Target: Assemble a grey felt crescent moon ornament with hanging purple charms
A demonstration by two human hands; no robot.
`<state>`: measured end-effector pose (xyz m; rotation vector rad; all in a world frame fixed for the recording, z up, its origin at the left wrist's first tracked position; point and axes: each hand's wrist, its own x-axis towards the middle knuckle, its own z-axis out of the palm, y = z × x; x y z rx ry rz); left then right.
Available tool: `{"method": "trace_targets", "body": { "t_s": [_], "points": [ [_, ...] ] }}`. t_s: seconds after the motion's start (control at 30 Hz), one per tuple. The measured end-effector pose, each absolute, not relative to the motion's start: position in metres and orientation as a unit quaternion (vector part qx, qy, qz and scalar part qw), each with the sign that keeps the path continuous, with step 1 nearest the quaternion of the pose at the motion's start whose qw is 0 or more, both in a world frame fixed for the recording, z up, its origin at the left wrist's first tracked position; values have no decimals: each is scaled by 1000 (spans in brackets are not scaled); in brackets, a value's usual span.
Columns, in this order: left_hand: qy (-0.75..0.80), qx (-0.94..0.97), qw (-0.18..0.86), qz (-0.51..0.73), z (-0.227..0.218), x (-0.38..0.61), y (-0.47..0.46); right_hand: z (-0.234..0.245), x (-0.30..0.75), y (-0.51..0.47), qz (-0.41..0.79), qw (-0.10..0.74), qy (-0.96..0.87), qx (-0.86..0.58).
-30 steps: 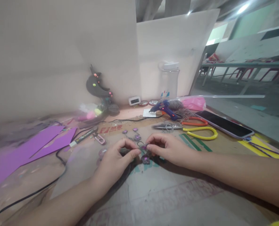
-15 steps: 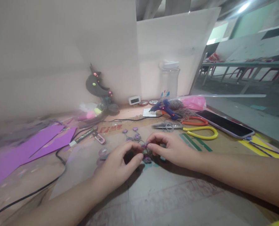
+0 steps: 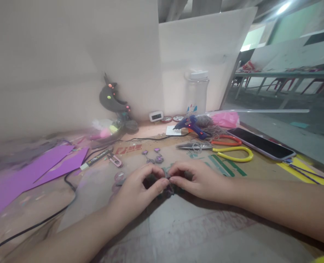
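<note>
Just above the cardboard work surface (image 3: 162,233), my left hand (image 3: 142,190) and my right hand (image 3: 197,180) meet fingertip to fingertip. Both pinch a small dark grey and purple craft piece (image 3: 169,190); most of it is hidden behind the fingers. Beyond my fingers lie small grey pieces with purple hearts (image 3: 158,157). Scissors (image 3: 230,151) with yellow and orange handles rest past my right hand, with grey thread around the blades. Green strips (image 3: 222,165) lie close to my right wrist.
A blue glue gun (image 3: 192,127) stands at the back beside grey yarn (image 3: 204,120) and a clear bottle (image 3: 197,91). A phone (image 3: 260,143) lies at the right. Purple sheets (image 3: 36,171), a black cable (image 3: 41,218) and pink-handled snips (image 3: 115,160) occupy the left.
My right hand has shifted slightly down and closer to my left fingertips. The purple piece has turned and sunk lower, now more covered by the fingers.
</note>
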<state>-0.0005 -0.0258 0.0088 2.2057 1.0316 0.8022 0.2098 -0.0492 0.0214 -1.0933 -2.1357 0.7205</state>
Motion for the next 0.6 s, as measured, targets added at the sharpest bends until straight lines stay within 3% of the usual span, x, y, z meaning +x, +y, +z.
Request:
{"method": "trace_targets", "body": {
  "t_s": [0.6],
  "points": [
    [392,823,294,287,7,-1,-25,19,209,-49,257,308,-822,-404]
  ]
}}
